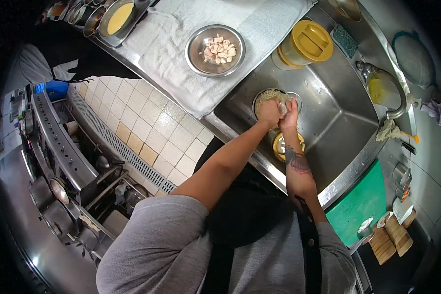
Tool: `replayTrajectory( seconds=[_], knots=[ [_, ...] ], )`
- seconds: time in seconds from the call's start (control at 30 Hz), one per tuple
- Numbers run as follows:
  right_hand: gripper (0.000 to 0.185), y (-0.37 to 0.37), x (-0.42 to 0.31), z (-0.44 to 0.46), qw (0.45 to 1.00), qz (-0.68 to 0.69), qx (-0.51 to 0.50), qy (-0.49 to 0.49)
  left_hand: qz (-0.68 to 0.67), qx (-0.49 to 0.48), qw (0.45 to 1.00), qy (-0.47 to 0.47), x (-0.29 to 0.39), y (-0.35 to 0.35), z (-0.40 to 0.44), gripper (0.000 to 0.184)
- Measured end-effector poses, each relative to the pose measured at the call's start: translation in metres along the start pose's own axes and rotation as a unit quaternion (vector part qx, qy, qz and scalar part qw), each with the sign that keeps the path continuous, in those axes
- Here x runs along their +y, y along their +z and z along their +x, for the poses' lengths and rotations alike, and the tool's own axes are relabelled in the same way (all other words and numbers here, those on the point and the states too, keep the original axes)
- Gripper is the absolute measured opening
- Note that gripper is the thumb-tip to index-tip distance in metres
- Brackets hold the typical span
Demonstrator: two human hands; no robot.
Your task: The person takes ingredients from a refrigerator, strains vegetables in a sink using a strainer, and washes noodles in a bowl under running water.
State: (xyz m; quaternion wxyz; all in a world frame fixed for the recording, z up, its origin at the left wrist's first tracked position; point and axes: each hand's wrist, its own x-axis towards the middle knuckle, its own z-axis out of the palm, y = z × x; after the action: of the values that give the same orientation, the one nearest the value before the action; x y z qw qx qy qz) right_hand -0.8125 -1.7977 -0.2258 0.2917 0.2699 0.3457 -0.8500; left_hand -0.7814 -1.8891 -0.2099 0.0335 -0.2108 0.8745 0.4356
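Both my hands are close together over the sink [345,142], above a round metal bowl [255,104] of pale, wet, shredded-looking food [269,94]. My left hand [268,111] is closed, its fingers curled at the food and partly hidden. Beside it, my right hand [290,113] is closed too, its fingers curled around a whitish, partly see-through thing [282,107] between the two hands. What that thing is, I cannot tell. Under my right forearm, a yellow round item [279,146] shows in part.
A tub with a yellow lid [314,40] stands in the sink's far corner, near the faucet [399,105]. On a white towel [164,63] sits a metal bowl [193,51] of diced pale meat [220,51]. A green cutting board [360,201] lies right; another person [78,56] stands left.
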Motion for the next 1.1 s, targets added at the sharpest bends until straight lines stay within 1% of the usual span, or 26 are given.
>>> replayTrajectory(
  seconds=[0.07,0.1,0.17,0.2,0.23,0.33,0.4,0.43,0.47,0.53,0.6,0.67,0.73,0.77,0.87,0.9,1.0,1.03,1.1],
  knots=[
    [0.037,0.012,0.006,-0.004,0.999,0.034,0.035,-0.004,0.055,-0.042,0.997,-0.018,-0.023,0.013,0.006,0.011],
    [0.032,-0.027,0.019,0.022,0.997,0.055,-0.04,0.038,0.083,-0.063,0.994,-0.028,-0.032,0.013,0.008,0.013],
    [0.034,-0.02,0.027,0.029,0.999,-0.035,0.021,0.026,0.055,-0.092,0.987,-0.118,-0.042,0.004,0.01,0.016],
    [0.034,-0.021,0.03,0.032,0.997,-0.064,0.036,0.026,0.04,-0.109,0.98,-0.163,-0.045,0.002,0.01,0.017],
    [0.035,-0.022,0.033,0.035,0.994,-0.092,0.052,0.027,0.061,-0.121,0.975,-0.175,-0.047,0.002,0.013,0.017],
    [0.03,-0.045,0.045,0.041,0.988,-0.136,0.048,0.058,0.119,-0.159,0.955,-0.22,-0.051,0.01,0.018,0.019],
    [0.029,-0.066,0.053,0.052,0.972,-0.228,0.054,0.015,0.107,-0.14,0.961,-0.215,-0.057,0.018,0.018,0.02],
    [0.029,-0.03,0.041,0.025,0.957,-0.284,0.06,-0.02,0.101,-0.129,0.963,-0.212,-0.06,0.023,0.02,0.021],
    [0.03,-0.006,0.033,0.011,0.937,-0.339,0.064,-0.055,0.09,-0.118,0.961,-0.233,-0.059,0.024,0.022,0.021],
    [0.031,-0.038,0.045,0.04,0.916,-0.39,0.057,-0.073,0.067,-0.094,0.954,-0.277,-0.056,0.026,0.025,0.022],
    [0.031,-0.072,0.058,0.07,0.893,-0.438,0.057,-0.091,-0.006,-0.062,0.942,-0.329,-0.062,0.035,0.032,0.022],
    [0.029,-0.091,0.064,0.088,0.865,-0.486,0.063,-0.108,-0.007,-0.064,0.939,-0.339,-0.058,0.034,0.035,0.022],
    [0.029,-0.083,0.063,0.082,0.881,-0.46,0.078,-0.071,0.065,-0.099,0.946,-0.302,-0.043,0.026,0.031,0.021],
    [0.028,-0.077,0.06,0.081,0.889,-0.446,0.085,-0.056,0.084,-0.099,0.945,-0.299,-0.038,0.026,0.031,0.021],
    [0.028,-0.09,0.068,0.099,0.892,-0.435,0.105,-0.07,0.124,-0.09,0.945,-0.288,-0.036,0.032,0.037,0.019],
    [0.028,-0.088,0.067,0.098,0.892,-0.431,0.096,-0.095,0.126,-0.086,0.946,-0.285,-0.036,0.034,0.038,0.017],
    [0.027,-0.078,0.057,0.099,0.851,-0.504,0.087,-0.12,0.094,-0.059,0.95,-0.291,-0.04,0.035,0.037,0.018],
    [0.027,-0.055,0.05,0.088,0.849,-0.508,0.101,-0.107,0.075,-0.044,0.951,-0.298,-0.041,0.033,0.037,0.019],
    [0.03,-0.017,0.03,0.077,0.819,-0.545,0.107,-0.143,0.052,-0.071,0.963,-0.255,-0.043,0.02,0.039,0.027]
  ],
)
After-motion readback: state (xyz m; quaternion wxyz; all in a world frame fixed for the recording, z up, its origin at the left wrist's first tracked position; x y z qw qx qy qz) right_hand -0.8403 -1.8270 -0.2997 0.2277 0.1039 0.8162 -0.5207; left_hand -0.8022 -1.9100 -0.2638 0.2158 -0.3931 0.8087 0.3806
